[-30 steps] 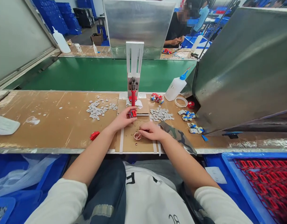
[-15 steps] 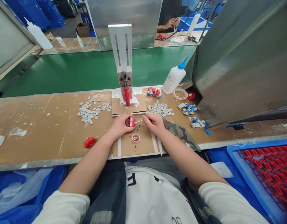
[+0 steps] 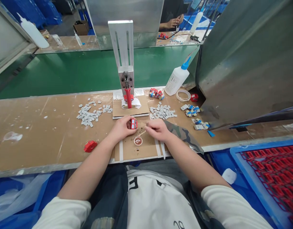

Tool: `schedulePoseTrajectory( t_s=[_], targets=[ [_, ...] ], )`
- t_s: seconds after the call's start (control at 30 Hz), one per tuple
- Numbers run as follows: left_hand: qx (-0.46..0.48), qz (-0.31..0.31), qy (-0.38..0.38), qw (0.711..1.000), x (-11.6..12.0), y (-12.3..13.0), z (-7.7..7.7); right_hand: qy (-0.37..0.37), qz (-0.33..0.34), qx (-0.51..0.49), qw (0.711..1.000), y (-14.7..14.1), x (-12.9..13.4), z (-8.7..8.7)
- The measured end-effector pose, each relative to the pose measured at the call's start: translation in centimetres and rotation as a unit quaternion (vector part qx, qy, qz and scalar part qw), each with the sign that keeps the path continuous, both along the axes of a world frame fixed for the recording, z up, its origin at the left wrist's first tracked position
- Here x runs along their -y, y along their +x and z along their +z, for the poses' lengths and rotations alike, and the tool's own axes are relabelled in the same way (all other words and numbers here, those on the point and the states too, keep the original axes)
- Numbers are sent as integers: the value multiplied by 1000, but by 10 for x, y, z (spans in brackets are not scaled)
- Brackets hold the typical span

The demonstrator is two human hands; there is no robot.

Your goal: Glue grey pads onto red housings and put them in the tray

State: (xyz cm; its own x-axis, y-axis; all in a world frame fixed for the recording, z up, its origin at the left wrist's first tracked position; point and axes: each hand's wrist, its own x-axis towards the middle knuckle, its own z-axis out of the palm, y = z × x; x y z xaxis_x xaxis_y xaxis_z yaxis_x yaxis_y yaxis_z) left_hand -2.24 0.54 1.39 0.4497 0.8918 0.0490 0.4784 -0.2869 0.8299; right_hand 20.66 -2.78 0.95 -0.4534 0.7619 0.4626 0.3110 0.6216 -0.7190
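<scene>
Between the fingers of my left hand [image 3: 123, 128] is a small red toy part [image 3: 134, 124] with light window-like patches facing up. My right hand [image 3: 158, 129] pinches a thin wooden stick [image 3: 142, 133], whose lower end points down at a small round cup [image 3: 138, 141] of reddish liquid. Whether the tip touches the liquid is too small to tell. Loose grey pieces [image 3: 86, 114] lie left of the cardboard pad, and more grey pieces [image 3: 162, 112] lie right of it. A red part [image 3: 90, 146] rests left of my left forearm.
A metal press with a red handle [image 3: 128, 98] stands ahead. Behind it runs a green belt [image 3: 65, 71]. On the right are a white bottle [image 3: 177, 81], a tape roll [image 3: 183, 95], assembled parts [image 3: 192, 110] and a blue crate [image 3: 234, 156]. Across the belt, a person's hands [image 3: 173, 23] are working.
The stick in my right hand has moved from beside the red toy part down toward the cup. My left hand still holds the toy part. The view has shifted slightly.
</scene>
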Motion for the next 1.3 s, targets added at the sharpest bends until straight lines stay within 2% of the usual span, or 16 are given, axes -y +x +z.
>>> schedulePoseTrajectory(
  t_s=[0.07, 0.13, 0.17, 0.23, 0.3, 0.37, 0.43, 0.53, 0.7, 0.8, 0.9, 0.97, 1.03, 1.17, 1.3],
  targets=[
    [8, 14, -8, 1000, -1, -1, -1, -18, 89, 67, 994, 0, 4, 3],
    [14, 33, -5, 999, -2, -1, -3, -36, 102, 133, 985, 3, 4, 6],
    [19, 41, -2, 999, -2, -1, -3, -44, 68, 154, 985, 6, 1, 9],
    [38, 47, 3, 998, -2, -1, -5, -58, -74, 176, 980, 16, -9, 14],
    [56, 44, 6, 997, -3, -1, -5, -64, -235, 199, 949, 31, -25, 20],
    [69, 37, 4, 997, -3, -1, -6, -70, -324, 244, 911, 45, -46, 24],
    [79, 32, -2, 996, -4, -1, -6, -79, -325, 293, 896, 55, -65, 24],
    [95, 28, -2, 995, -4, -1, -6, -92, -273, 330, 899, 60, -85, 18],
    [101, 21, -1, 995, -4, 0, -7, -114, -249, 308, 911, 63, -93, 10],
    [98, 25, -2, 995, -2, 0, -5, -108, -258, 232, 932, 58, -85, 10],
    [97, 29, -6, 995, -2, 0, -3, -174, -226, -3, 958, 42, -72, 11],
    [103, 27, -12, 994, -1, 1, -3, -251, -170, -162, 939, 27, -61, 10],
    [109, 24, -15, 994, -1, 1, -3, -300, -127, -258, 909, 12, -53, 8],
    [126, 21, -21, 992, 0, 1, -1, -316, -104, -308, 891, -4, -43, 3],
    [131, 31, -9, 991, 1, 0, 2, -314, -82, -293, 899, -3, -37, -1]
  ],
)
